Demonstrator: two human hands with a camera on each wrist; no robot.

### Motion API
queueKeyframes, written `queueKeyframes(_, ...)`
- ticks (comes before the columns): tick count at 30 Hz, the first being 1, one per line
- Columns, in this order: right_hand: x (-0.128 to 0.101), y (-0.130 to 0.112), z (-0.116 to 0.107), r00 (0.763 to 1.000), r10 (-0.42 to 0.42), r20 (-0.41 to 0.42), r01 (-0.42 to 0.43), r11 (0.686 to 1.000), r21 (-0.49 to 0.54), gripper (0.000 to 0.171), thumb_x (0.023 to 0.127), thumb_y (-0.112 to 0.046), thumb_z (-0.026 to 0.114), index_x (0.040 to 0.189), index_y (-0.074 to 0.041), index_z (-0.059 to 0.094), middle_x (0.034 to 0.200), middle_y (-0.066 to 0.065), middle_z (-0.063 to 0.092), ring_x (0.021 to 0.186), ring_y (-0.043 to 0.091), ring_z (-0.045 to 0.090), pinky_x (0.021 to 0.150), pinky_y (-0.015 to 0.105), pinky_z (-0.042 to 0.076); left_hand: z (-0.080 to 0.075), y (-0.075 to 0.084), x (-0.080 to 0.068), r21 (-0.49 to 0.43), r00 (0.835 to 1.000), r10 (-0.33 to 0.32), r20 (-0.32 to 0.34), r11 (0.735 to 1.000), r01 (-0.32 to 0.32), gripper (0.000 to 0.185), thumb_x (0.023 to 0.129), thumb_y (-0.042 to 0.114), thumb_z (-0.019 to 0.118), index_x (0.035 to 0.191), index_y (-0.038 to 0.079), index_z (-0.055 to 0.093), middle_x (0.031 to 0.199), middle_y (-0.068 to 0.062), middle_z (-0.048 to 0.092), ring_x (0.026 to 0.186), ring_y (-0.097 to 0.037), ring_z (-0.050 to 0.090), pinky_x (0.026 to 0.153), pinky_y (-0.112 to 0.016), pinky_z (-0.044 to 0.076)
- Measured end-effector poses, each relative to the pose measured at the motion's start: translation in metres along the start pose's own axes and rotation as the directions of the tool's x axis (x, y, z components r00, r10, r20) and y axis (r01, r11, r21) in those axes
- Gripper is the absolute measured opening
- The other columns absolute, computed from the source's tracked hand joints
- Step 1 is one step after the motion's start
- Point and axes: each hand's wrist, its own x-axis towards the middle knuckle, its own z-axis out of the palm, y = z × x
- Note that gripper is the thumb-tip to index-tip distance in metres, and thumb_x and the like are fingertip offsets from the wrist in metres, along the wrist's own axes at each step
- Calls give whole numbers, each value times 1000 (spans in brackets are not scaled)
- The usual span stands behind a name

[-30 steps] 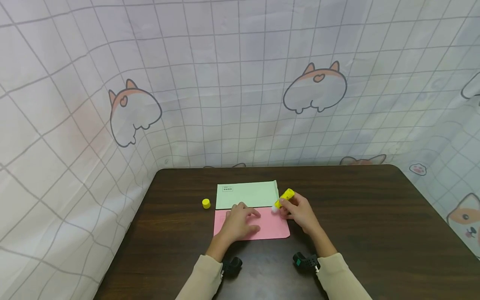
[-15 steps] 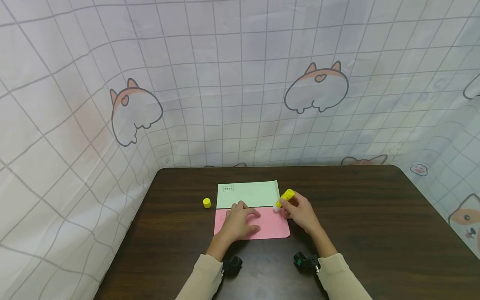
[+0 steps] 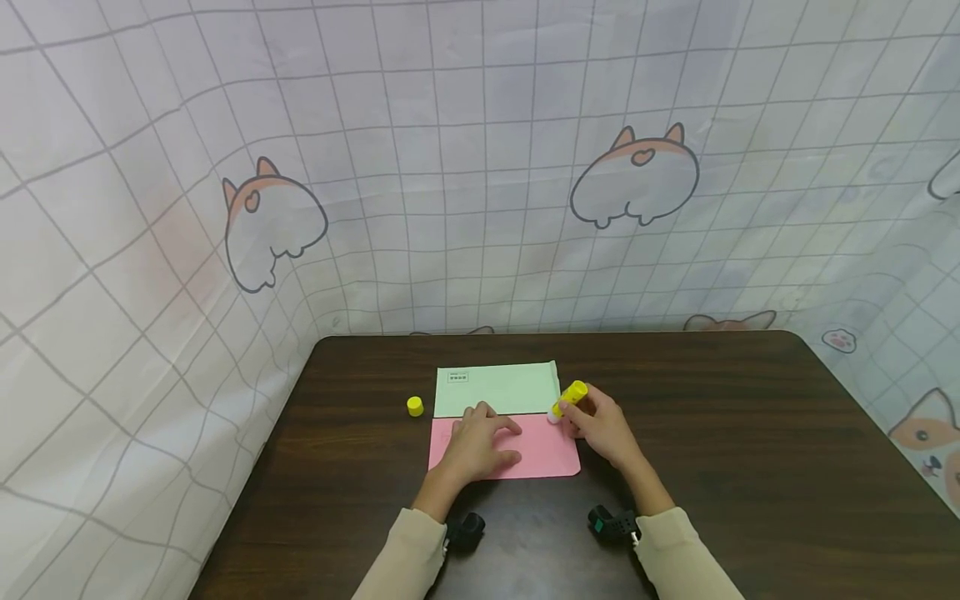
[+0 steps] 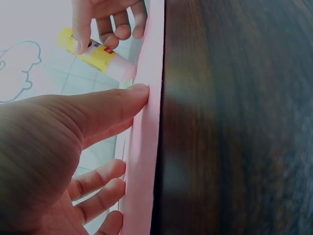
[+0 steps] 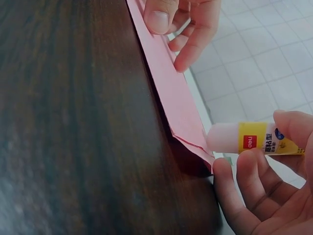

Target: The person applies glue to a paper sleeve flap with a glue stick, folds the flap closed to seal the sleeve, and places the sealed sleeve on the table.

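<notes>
A pink envelope-like paper [image 3: 551, 457] lies flat on the dark table, just below a pale green envelope [image 3: 502, 390]. My left hand [image 3: 475, 446] rests on the pink paper, fingers spread and fingertips touching it. Between thumb and fingers my right hand [image 3: 606, 427] pinches a yellow glue stick [image 3: 573, 393], tilted, its white end down at the pink paper's upper right edge. In the right wrist view the uncapped glue stick [image 5: 250, 138] shows a red label, its tip right at the edge of the pink paper [image 5: 168, 88].
A yellow cap [image 3: 415, 406] stands on the wooden table [image 3: 720, 442], left of the green envelope. Behind the table hangs a white gridded curtain [image 3: 450, 167] with cartoon animals. Black devices [image 3: 465, 532] are strapped to both wrists.
The glue stick's white end has shifted very slightly right along the paper's upper edge. The left hand and both papers hold their places.
</notes>
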Motion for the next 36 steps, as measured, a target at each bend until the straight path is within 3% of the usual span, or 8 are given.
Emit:
queueKeyframes(14,-1,-2,-3,999,3,43,-2,999,-34,33,101,-31,66,120,-5,59,104,19,65,80,23,65,75,34,61,1,-1,1,-17,1000,-7,0,1000,7,37,83,37,84,117,28,75,111,-2,54,108,-20,44,91,-44,38)
queueKeyframes(24,-1,-5,-14,986,-21,168,23,1000,-11,33,101,-27,65,123,-4,58,105,21,66,82,26,63,75,37,62,2,-3,2,-19,1000,1,-4,1000,-1,36,83,37,84,117,29,75,110,-2,53,107,-20,44,90,-43,37)
queueKeyframes(36,-4,-8,-25,952,-37,303,41,999,-5,32,101,-24,65,121,0,59,100,22,64,79,23,62,73,34,61,3,-5,3,-20,1000,1,2,1000,-1,37,83,38,84,118,29,75,111,-2,54,108,-19,44,90,-43,38)
